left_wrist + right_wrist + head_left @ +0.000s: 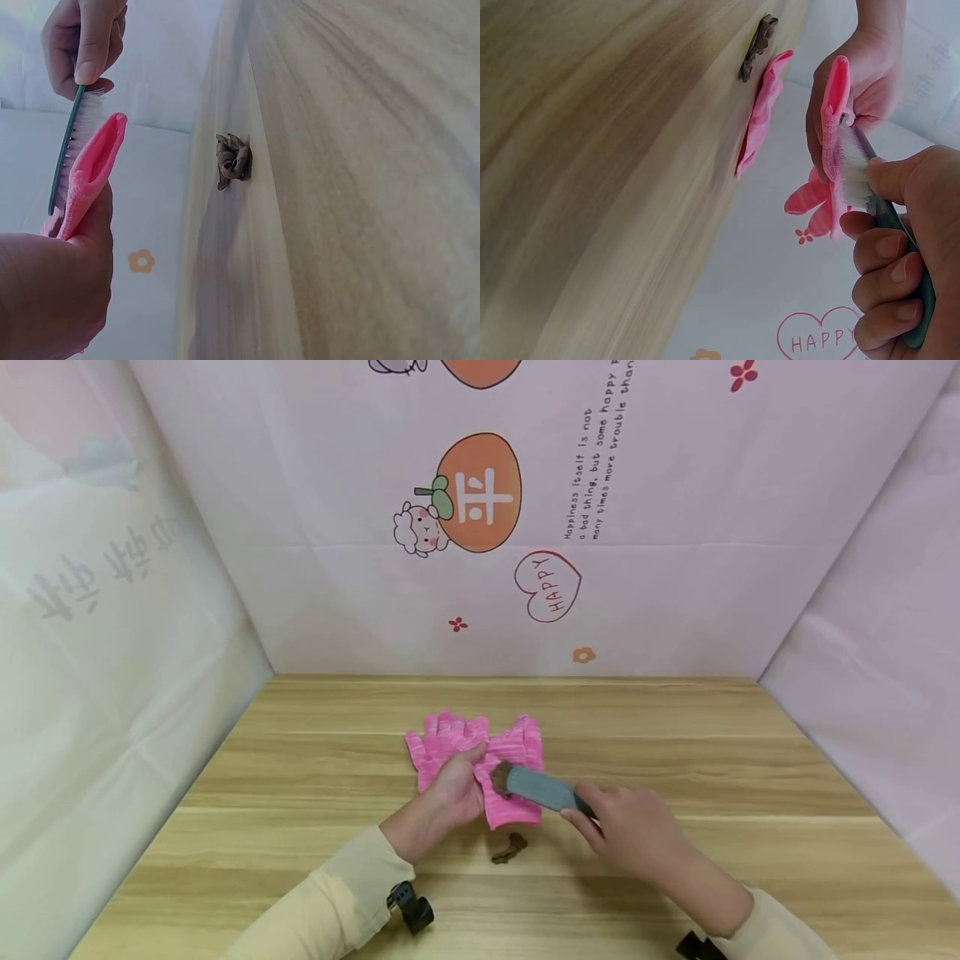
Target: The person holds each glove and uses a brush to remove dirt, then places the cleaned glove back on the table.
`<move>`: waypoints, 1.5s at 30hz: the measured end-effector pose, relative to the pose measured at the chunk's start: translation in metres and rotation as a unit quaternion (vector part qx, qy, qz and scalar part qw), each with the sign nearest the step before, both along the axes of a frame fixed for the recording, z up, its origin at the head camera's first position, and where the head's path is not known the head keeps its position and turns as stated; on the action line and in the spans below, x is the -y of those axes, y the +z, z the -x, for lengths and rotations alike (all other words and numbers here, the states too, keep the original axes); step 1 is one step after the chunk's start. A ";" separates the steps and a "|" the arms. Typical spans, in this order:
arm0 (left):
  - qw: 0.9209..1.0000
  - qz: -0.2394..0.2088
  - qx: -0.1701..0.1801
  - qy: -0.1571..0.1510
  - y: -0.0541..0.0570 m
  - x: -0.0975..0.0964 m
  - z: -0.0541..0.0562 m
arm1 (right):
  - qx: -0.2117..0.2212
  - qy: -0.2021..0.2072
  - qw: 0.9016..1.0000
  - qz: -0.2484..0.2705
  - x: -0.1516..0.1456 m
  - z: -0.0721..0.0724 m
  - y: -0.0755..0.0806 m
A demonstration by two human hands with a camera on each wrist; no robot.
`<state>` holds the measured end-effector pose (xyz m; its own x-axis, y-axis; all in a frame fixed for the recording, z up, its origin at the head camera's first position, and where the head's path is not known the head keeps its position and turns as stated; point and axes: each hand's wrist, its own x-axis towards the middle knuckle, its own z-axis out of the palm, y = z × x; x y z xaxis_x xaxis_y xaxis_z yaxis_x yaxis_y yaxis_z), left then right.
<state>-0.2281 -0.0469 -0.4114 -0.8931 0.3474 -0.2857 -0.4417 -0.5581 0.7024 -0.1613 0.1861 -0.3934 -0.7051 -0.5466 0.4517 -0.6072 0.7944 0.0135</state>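
Note:
My left hand [453, 785] holds a pink striped knit glove [510, 810], thumb on top and the other fingers beneath. The glove's cuff points toward me and right in the head view; in the right wrist view its fingers hang below the hand. My right hand [637, 831] grips a brush [543, 789] with a blue-green back and handle. Its white bristles [853, 169] press against the glove near the cuff. Brown matter [501, 777] shows on the glove at the brush's tip. A second pink glove [761, 120] lies on the table behind the held one.
A twisted brown lump [510, 848] lies on the wood-grain table [300, 860], just nearer me than the gloves. White printed sheets [337, 593] stand along the table's back and sides. Each wrist wears a black camera [411, 907].

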 end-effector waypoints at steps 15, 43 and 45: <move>0.999 -0.013 0.008 0.034 0.001 0.012 0.005 | 0.009 -0.020 1.000 -0.006 -0.015 -0.002 0.002; 1.000 0.004 0.003 -0.001 0.007 -0.004 -0.002 | -0.050 0.050 0.997 0.024 0.010 0.009 -0.002; 1.000 0.002 -0.001 0.003 0.007 -0.004 -0.002 | -0.048 0.047 0.997 0.024 0.010 0.009 -0.002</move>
